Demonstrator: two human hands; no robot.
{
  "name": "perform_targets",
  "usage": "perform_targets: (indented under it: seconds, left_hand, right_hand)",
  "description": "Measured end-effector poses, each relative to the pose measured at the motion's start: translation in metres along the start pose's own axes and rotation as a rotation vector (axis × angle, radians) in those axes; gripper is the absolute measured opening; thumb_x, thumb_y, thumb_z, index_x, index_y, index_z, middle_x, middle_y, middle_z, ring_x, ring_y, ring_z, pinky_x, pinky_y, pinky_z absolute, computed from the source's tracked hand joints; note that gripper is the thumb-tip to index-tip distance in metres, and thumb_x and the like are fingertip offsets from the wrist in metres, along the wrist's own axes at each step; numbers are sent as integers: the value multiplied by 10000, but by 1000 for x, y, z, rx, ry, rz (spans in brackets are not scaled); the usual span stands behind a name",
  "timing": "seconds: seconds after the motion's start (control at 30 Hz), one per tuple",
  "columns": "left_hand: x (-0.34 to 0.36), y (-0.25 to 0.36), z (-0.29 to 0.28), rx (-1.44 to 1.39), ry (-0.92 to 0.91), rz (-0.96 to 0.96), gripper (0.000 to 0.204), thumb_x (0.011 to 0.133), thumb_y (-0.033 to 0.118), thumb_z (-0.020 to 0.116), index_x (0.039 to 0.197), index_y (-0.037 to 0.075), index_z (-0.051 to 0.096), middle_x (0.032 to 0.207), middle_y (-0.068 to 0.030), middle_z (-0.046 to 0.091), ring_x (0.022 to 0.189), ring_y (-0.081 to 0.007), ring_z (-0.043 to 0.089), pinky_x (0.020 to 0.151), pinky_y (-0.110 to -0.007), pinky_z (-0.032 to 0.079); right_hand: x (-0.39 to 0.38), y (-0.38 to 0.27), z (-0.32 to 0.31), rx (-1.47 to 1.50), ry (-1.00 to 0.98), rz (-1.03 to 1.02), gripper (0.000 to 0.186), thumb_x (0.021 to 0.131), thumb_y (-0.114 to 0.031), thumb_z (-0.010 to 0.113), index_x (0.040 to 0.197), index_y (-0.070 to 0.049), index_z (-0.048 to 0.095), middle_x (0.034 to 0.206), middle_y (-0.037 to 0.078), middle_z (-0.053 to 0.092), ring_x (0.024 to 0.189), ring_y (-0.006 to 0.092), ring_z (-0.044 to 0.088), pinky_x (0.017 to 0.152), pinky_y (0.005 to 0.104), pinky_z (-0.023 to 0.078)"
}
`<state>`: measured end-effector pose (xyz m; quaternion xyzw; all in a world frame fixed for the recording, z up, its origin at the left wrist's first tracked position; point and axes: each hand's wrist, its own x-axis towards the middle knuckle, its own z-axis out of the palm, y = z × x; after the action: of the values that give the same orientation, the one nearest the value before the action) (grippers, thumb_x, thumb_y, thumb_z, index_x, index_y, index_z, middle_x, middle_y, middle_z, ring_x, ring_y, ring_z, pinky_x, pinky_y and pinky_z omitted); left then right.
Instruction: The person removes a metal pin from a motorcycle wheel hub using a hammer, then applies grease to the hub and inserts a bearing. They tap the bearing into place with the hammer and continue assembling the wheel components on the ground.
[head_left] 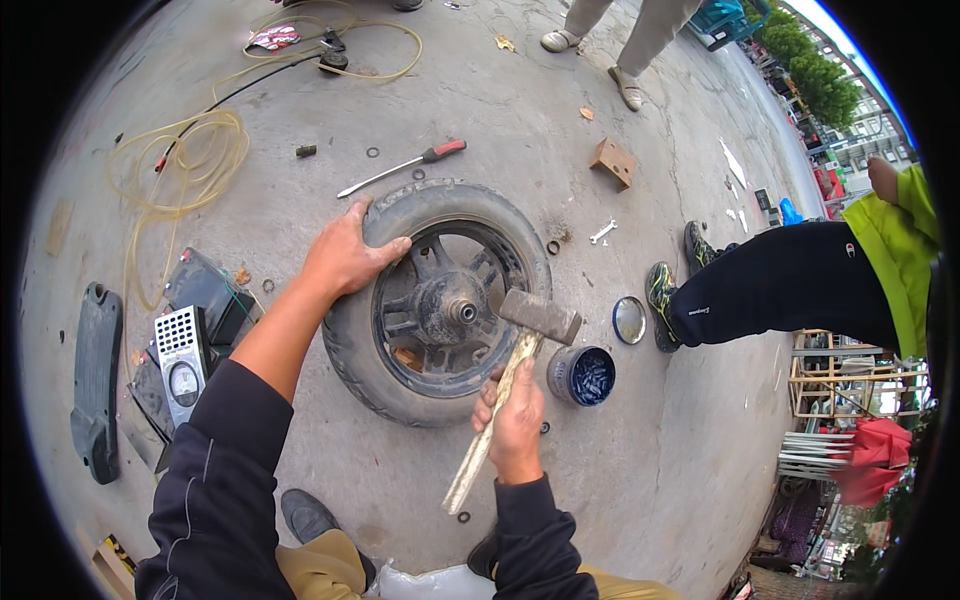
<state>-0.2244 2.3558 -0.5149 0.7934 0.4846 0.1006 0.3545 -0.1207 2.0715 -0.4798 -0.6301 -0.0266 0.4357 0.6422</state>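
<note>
A scooter wheel (350, 345) with a dusty black tyre and dark spoked rim lies flat on the concrete. My left hand (350, 250) grips its upper left side, thumb stretched over the sidewall toward the rim and fingers at the tyre's outer edge. My right hand (518, 425) is closed round the pale, worn wooden handle of a hammer (541, 315). The blocky metal head is above the wheel's right edge, beside the hub (450, 308); whether it touches the wheel I cannot tell. Just right of the hammer stands an open tub of dark blue grease (590, 376).
A screwdriver (410, 165), wooden block (613, 163), small wrench (603, 231) and round lid (630, 320) lie around the wheel. Coiled yellow hose (215, 150), a battery (205, 295) and a meter (181, 362) are at left. One person's legs (775, 285) stand at right, another's (640, 45) behind.
</note>
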Motion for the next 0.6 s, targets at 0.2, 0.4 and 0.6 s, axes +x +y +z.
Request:
perform_targets:
  seconds: [0.2,0.4,0.6]
  left_hand:
    - [-1,-3,4,-57,4,-27,972,817,527,830,1560,19,462,1377,-306,646,1297,-405,635,1118,-440,473]
    - [3,-9,9,-32,30,8,982,811,517,840,1561,15,455,1357,-318,653,1284,-407,644,1106,-442,484]
    - [4,-9,11,-49,46,35,991,798,511,849,1549,-11,469,1340,-323,661,1268,-416,653,1100,-443,489]
  right_hand:
    - [12,17,8,-73,37,56,613,1094,-634,424,1029,-30,509,698,15,457,512,114,456,439,278,393]
    - [30,20,9,-135,101,30,611,1089,-638,436,978,-42,510,655,5,442,466,105,435,405,278,379]
    - [16,67,9,-318,100,-195,521,1127,-513,455,933,-35,525,643,0,479,506,80,449,443,266,372]
